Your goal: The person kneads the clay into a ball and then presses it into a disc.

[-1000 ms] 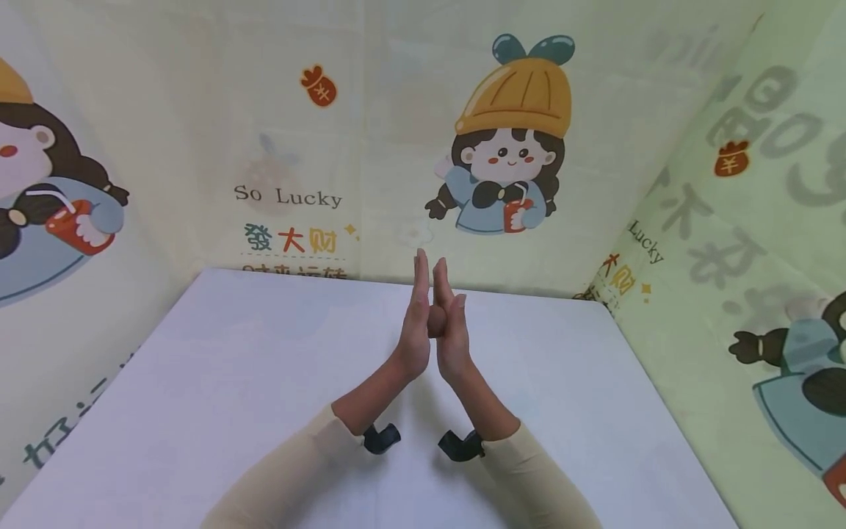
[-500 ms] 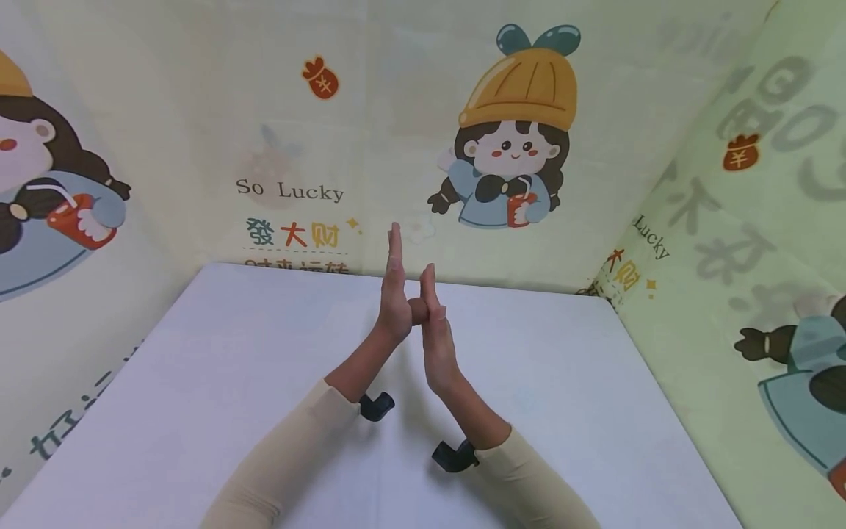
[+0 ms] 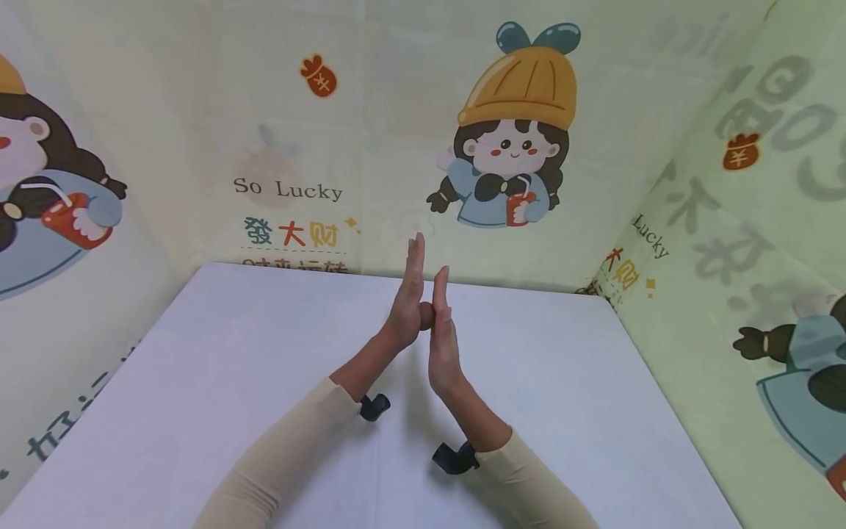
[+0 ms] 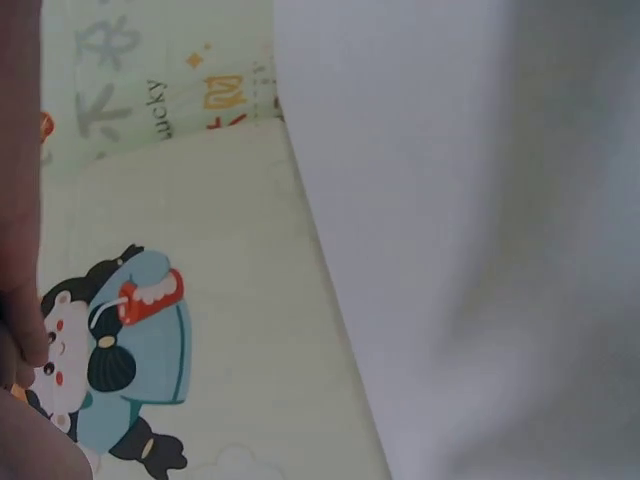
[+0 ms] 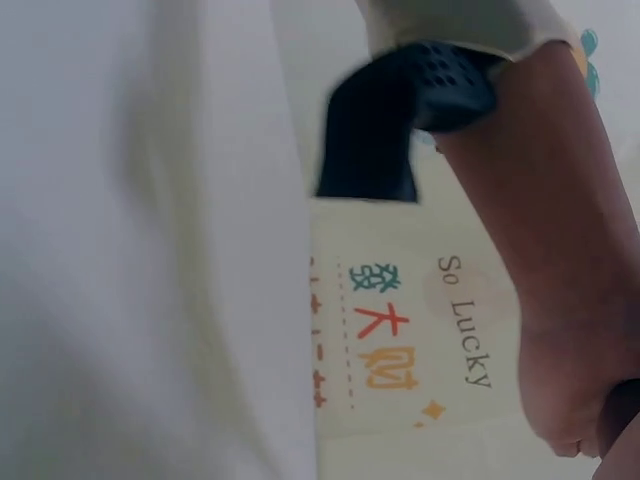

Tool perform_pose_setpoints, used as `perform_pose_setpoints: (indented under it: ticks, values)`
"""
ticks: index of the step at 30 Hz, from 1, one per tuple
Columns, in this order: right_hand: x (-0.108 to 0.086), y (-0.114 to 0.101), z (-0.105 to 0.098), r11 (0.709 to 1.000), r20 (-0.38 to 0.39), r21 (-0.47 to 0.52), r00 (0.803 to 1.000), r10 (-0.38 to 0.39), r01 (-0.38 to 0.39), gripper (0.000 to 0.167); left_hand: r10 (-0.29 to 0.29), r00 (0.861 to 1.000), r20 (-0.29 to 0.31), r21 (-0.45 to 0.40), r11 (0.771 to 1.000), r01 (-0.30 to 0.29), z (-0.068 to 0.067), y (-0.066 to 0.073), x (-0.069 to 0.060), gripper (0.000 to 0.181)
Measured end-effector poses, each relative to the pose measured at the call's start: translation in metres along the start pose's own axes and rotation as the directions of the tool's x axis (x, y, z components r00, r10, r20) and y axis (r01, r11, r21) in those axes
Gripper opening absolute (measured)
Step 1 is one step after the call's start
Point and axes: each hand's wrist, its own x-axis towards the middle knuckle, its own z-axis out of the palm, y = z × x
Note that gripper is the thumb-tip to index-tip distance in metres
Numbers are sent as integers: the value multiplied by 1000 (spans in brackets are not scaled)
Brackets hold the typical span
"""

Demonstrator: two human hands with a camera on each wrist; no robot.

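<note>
A small brown ball (image 3: 427,316), its material unclear, sits between two upright palms above the table in the head view. My left hand (image 3: 406,301) presses it from the left with straight fingers. From the right, my right hand (image 3: 443,338) lies flat against it, a little lower and nearer to me than the left. The palms' inner faces are mostly hidden. In the right wrist view, a dark edge of the ball (image 5: 620,412) shows beside the left hand (image 5: 570,390). Part of a hand (image 4: 18,230) fills the left edge of the left wrist view.
Below the hands spreads a white tabletop (image 3: 264,382). Printed cloth walls (image 3: 390,147) with cartoon figures and lettering stand behind it and at both sides. Dark camera mounts, such as the left one (image 3: 374,407) and the right one (image 3: 456,458), stick out under the wrists.
The palms have slid against each other around the ball: left hand forward, right hand back toward me. Over the last half second, both hands and the ball shifted right, the left hand dropping slightly back.
</note>
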Motion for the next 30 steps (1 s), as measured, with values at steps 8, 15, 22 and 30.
perform_pose_setpoints:
  ticks: [8,15,22,30]
  values:
    - [9,-2,-13,998,-48,-62,998,-32,29,68,4,998,61,-59,998,0,17,1,-17,60]
    - [15,-6,-24,999,-94,-53,996,-7,2,70,-27,996,86,-88,995,35,26,5,-33,57]
    - [25,-11,-36,999,-89,-40,996,31,-35,81,-11,994,106,-113,993,23,35,12,-45,61]
    - [27,-10,-35,989,-36,108,994,108,-103,101,13,999,43,-167,986,-6,37,33,-43,63]
